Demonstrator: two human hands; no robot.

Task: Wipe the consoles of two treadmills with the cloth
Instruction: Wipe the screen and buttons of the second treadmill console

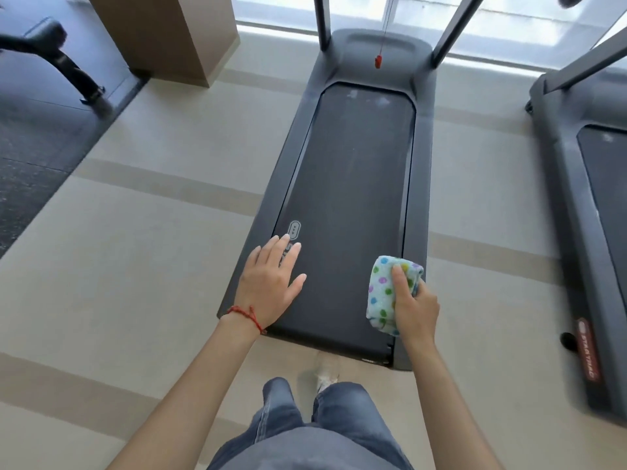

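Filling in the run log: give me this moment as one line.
stage: approaching first treadmill | right hand: grips folded dotted cloth | left hand: open, fingers spread | consoles: out of view | second treadmill: at right

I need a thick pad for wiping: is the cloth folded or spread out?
Folded. The cloth sits as a thick bundle gripped in the right hand, nothing hanging loose.

Brown pillar (176, 32), dark floor mat (30, 147)

Beige striped floor (152, 184); dark mat (30, 144) left; tan pillar (169, 32); bright windows (509, 15) ahead.
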